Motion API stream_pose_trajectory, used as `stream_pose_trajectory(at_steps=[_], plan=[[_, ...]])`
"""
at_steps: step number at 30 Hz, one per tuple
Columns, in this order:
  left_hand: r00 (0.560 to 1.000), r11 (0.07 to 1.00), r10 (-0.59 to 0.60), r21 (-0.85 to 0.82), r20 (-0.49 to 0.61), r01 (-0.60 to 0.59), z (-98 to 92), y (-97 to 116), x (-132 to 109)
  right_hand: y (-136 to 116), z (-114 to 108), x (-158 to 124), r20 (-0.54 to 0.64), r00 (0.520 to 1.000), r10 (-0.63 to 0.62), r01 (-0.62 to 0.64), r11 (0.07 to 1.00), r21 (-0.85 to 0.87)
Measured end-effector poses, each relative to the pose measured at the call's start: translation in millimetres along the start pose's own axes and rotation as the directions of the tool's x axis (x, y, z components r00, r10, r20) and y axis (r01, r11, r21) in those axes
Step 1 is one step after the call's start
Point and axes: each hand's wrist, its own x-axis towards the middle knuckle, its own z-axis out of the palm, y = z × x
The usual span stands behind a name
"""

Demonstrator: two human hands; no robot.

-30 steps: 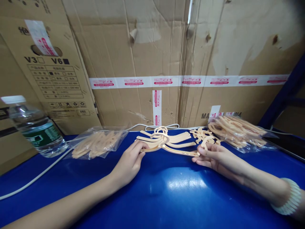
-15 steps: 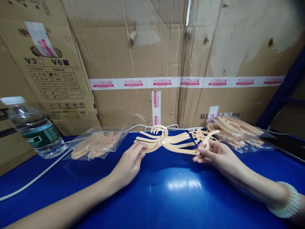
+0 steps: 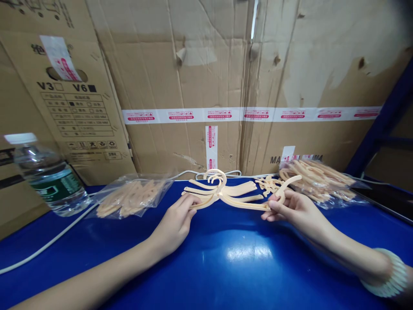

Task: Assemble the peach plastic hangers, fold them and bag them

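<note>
A small stack of cream plastic hangers (image 3: pixel 226 193) lies on the blue table (image 3: pixel 226 267) near the cardboard wall. My left hand (image 3: pixel 176 219) pinches the left arm of the front hanger. My right hand (image 3: pixel 292 209) holds that hanger's right tip and also a loose curved cream piece (image 3: pixel 288 183) that sticks up and to the right between its fingers. A pale bead bracelet (image 3: pixel 385 271) sits on my right wrist.
Clear bags of cream parts lie at left (image 3: pixel 132 196) and right (image 3: pixel 318 181), with loose small pieces (image 3: pixel 267 184) between. A water bottle (image 3: pixel 45 174) stands far left. A white cable (image 3: pixel 48 241) crosses the table. Cardboard boxes (image 3: pixel 206 86) wall the back.
My right hand has lifted the curved piece up and to the right, off the pile of small pieces. My left hand has barely moved.
</note>
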Motion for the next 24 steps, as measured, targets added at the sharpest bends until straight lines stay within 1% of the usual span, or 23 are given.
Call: stream_pose_trajectory(at_steps=[6,11,17,19,21,22,24], plan=[[1.0,1.0,0.018,0.003,0.007,-0.018,0.2,-1,0,2,-1,2,0.006,1.0,-0.012,0.012,1.0,-0.005],[1.0,1.0,-0.008,-0.013,0.0,0.008,-0.5,2,0,2,-3,4,-0.046,0.999,-0.027,0.032,0.992,0.119],[0.997,0.999,-0.036,0.005,-0.071,0.037,-0.1,3,1,-5,-23,16,-0.055,0.998,-0.018,0.031,0.97,0.24],[0.995,0.998,-0.043,0.031,-0.09,0.046,0.2,1,2,-8,-32,21,-0.025,1.0,0.001,0.005,0.968,0.253],[0.994,0.997,-0.053,0.058,-0.099,0.059,-0.4,-1,3,-13,-44,26,0.037,0.999,0.034,-0.04,0.979,0.201],[0.994,0.995,-0.058,0.074,-0.098,0.065,-1.2,-2,4,-15,-51,29,0.075,0.996,0.043,-0.053,0.989,0.141],[0.996,0.991,-0.056,0.119,-0.068,0.064,-3.9,-1,5,-21,-64,33,0.181,0.983,0.038,-0.029,0.998,-0.051]])
